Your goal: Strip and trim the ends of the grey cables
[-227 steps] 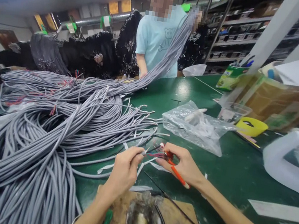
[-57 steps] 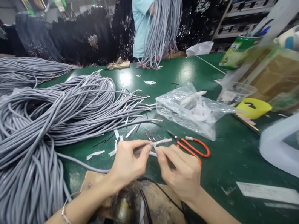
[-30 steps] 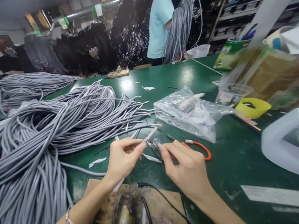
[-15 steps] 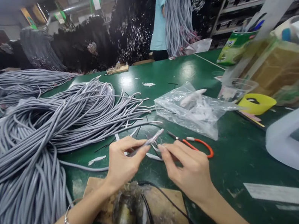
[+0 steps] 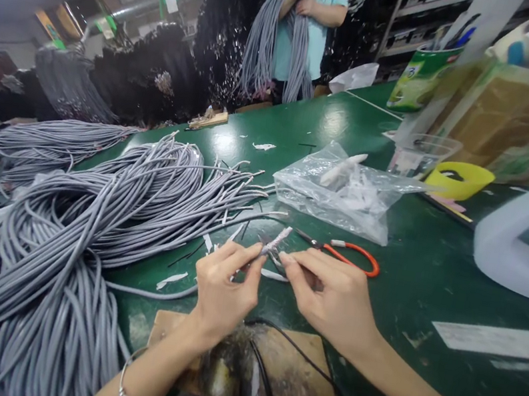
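Between the thumb and fingers of my left hand (image 5: 226,286) is the end of a grey cable (image 5: 184,295). Its stripped tip, a whitish braided end (image 5: 281,236), points up and away to the right. My right hand (image 5: 334,297) pinches a thin silvery pointed piece (image 5: 276,260) against the base of the braid; whether it is tweezers or strands I cannot tell. Just beyond my right hand lie orange-handled cutters (image 5: 353,257). White paper-like scraps (image 5: 172,280) are scattered near my left hand.
Bundles of grey cables (image 5: 89,216) cover the left of the green table (image 5: 416,264). A wooden board with a dirty metal pot (image 5: 225,370) is below my hands. Further back lie a clear plastic bag (image 5: 337,190) and a white jug (image 5: 515,246). A person (image 5: 317,31) carries cables.
The person at the back has turned and shifted, with both hands now visible around the cables. My hands stay nearly in place; the braided tip has moved slightly.
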Tool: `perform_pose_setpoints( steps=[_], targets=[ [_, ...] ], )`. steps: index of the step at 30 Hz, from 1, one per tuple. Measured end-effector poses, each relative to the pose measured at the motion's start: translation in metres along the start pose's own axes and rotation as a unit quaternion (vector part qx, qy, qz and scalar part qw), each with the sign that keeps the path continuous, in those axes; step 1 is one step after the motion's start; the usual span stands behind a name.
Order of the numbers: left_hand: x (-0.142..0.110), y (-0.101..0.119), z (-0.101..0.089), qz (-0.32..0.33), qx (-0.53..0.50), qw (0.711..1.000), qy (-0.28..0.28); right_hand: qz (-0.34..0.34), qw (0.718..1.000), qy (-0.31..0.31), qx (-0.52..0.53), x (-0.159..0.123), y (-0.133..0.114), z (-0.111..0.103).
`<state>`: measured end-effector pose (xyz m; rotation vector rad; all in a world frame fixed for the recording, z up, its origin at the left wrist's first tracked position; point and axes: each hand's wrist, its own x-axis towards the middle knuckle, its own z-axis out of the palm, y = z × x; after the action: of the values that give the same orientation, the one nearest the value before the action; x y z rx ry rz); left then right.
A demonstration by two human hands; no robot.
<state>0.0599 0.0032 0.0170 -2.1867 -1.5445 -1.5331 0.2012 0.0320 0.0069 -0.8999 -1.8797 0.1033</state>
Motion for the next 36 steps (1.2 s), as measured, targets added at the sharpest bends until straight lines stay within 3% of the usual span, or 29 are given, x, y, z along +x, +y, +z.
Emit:
perform_pose_setpoints(
  steps=[4,8,10,15,28,33,36],
  targets=[
    [-0.003,-0.002,0.005,-0.009,0.025,0.998,-0.050,0.000,1.000,0.004,0.023,-0.004,-0.006,0.002],
    [-0.001,-0.009,0.011,-0.085,0.058,0.987,-0.126,-0.116,0.991,0.034,0.065,-0.012,-0.016,0.002],
    [0.001,-0.011,0.010,-0.104,0.044,0.987,-0.113,-0.127,0.989,0.052,0.054,-0.012,-0.016,0.000],
    [0.002,-0.009,-0.001,-0.091,0.005,0.994,-0.055,-0.049,0.996,0.066,-0.019,-0.001,-0.001,-0.005],
    [-0.004,-0.004,-0.003,-0.058,-0.034,0.994,-0.083,-0.035,0.999,0.006,0.028,-0.001,-0.001,-0.001],
    [-0.006,-0.003,-0.004,0.052,0.018,0.998,-0.035,0.025,0.997,-0.007,0.071,0.003,-0.002,-0.003],
    [-0.005,-0.005,-0.003,0.082,0.061,0.995,-0.019,0.014,0.996,0.017,0.089,-0.001,-0.008,-0.003]
  ],
)
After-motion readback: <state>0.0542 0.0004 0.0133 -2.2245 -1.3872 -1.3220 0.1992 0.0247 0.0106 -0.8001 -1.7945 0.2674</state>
